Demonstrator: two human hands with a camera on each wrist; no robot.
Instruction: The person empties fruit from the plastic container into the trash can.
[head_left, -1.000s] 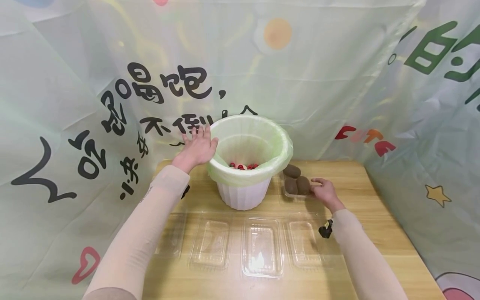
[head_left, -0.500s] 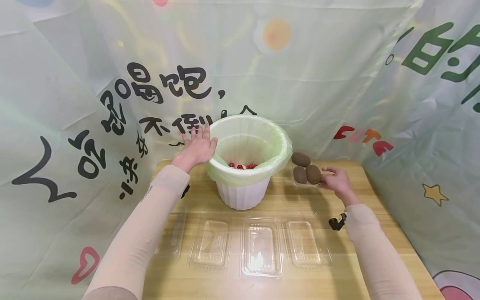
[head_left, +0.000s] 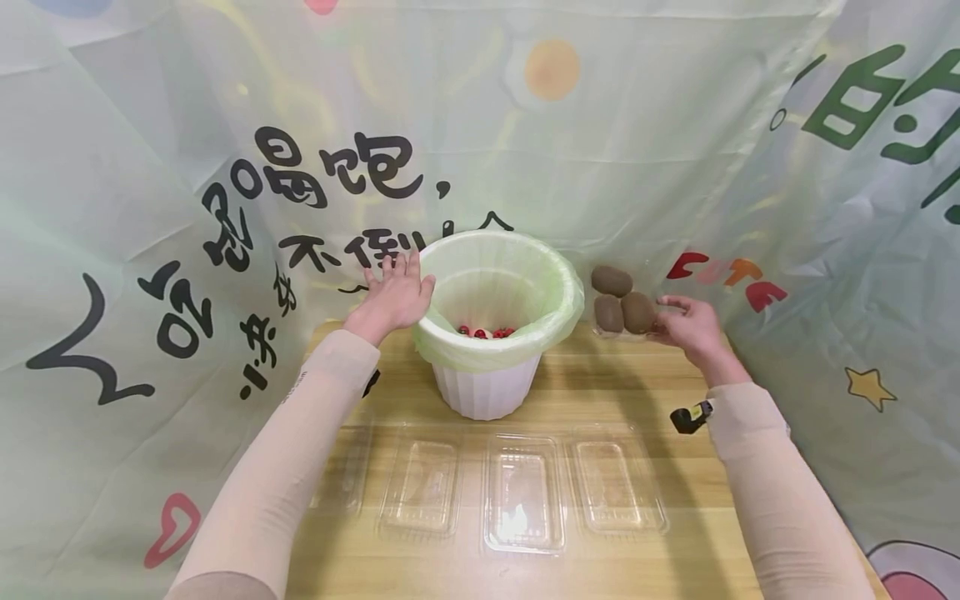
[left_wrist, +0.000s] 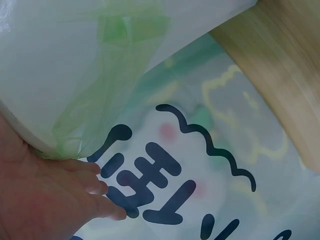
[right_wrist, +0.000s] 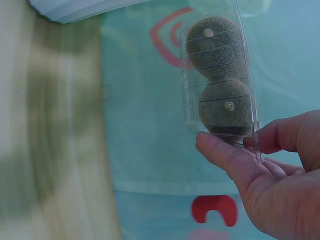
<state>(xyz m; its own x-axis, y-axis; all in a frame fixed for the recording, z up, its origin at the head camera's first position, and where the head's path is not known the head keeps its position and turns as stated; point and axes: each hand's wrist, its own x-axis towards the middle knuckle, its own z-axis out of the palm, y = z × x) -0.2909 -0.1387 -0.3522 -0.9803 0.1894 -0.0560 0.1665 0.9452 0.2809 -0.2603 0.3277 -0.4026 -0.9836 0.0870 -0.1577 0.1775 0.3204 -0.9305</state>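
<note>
My right hand [head_left: 692, 325] pinches the edge of a clear plastic box [right_wrist: 190, 107] between thumb and fingers. Three brown kiwis [head_left: 637, 312] lie in this box, held up off the table to the right of the bin; the right wrist view shows two kiwis [right_wrist: 217, 47] through its ribbed wall. On the left side of the white bin [head_left: 487, 387], my left hand [head_left: 396, 296] rests at the rim with its fingers extended. A thin green bag [head_left: 480, 354] lines the bin and folds over its rim. Small red fruits [head_left: 487, 332] show at the bottom inside.
Several clear plastic trays [head_left: 525, 492] stand in a row on the wooden table [head_left: 600, 567] in front of the bin. A printed cloth [head_left: 637, 100] hangs close behind the table and along both sides.
My right hand has lifted the box of kiwis off the table and moved it up and to the right. My left hand has stayed at the bin's rim.
</note>
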